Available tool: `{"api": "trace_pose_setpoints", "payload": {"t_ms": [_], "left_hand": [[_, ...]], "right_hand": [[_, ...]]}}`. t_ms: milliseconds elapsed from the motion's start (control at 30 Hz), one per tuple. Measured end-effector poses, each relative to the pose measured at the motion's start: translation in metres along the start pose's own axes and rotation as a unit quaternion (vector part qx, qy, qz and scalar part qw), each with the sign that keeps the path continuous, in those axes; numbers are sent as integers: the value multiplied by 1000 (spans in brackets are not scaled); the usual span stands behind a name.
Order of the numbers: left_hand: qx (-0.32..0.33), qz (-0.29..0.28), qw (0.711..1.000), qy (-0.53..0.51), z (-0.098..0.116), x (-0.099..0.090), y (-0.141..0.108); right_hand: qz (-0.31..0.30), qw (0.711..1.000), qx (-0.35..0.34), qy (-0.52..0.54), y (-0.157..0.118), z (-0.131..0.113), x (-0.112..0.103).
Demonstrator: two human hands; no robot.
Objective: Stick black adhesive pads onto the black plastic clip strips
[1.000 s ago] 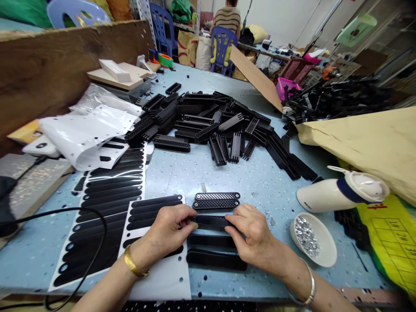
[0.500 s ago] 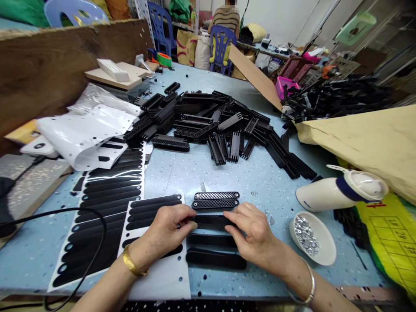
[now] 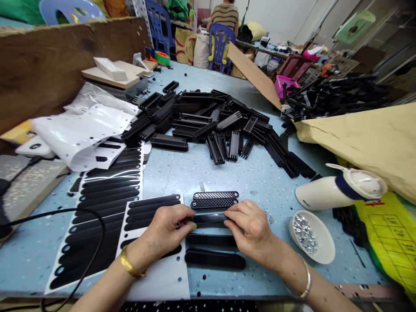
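Between my two hands lies a glossy black strip (image 3: 210,218), low over the table. My left hand (image 3: 173,225) pinches its left end between thumb and fingers. The right end is pinched by my right hand (image 3: 248,223). Just beyond are two black textured handle pieces (image 3: 215,199) with a screw at each end, side by side. Nearer to me rest two smooth black strips, a thinner one (image 3: 208,240) and a wider one (image 3: 214,259). Left of these, a white sheet of black stickers (image 3: 156,277) lies partly under my left hand and forearm.
A heap of black pieces (image 3: 195,117) spreads across the table's middle. At the right are a white bowl (image 3: 326,247) of small metal parts and a white bottle (image 3: 320,193). A black cable (image 3: 103,242) crosses the left. Far back, a person (image 3: 224,16) sits.
The strip between my hands has tilted and now shows a bright reflection. Both hands stay at its ends, nearly unmoved. The whole view has shifted slightly.
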State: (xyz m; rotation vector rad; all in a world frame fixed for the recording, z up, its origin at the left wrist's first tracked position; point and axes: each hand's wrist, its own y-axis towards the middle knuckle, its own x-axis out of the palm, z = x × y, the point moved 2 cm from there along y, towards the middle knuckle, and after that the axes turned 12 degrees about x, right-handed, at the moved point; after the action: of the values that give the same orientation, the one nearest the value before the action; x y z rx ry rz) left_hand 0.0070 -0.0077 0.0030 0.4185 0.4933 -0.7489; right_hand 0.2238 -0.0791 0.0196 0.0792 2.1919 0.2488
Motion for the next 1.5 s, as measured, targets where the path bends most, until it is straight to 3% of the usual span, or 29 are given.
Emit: {"api": "trace_pose_setpoints", "payload": {"t_ms": [367,733,900,1167,1500], "left_hand": [[8,-19,1000,9,-4,-1,1],[15,53,998,31,-5,-1,-2],[25,59,997,44,-7,-1,-5],[71,32,996,40,-4,-3,-2],[114,48,990,62,-7,-1,-3]], "right_hand": [[8,999,16,36,2,2,2],[12,999,19,47,-1,4,4],[19,999,18,45,-2,4,5],[15,999,18,48,-4,5,7],[0,995,19,101,-2,12,6]]}}
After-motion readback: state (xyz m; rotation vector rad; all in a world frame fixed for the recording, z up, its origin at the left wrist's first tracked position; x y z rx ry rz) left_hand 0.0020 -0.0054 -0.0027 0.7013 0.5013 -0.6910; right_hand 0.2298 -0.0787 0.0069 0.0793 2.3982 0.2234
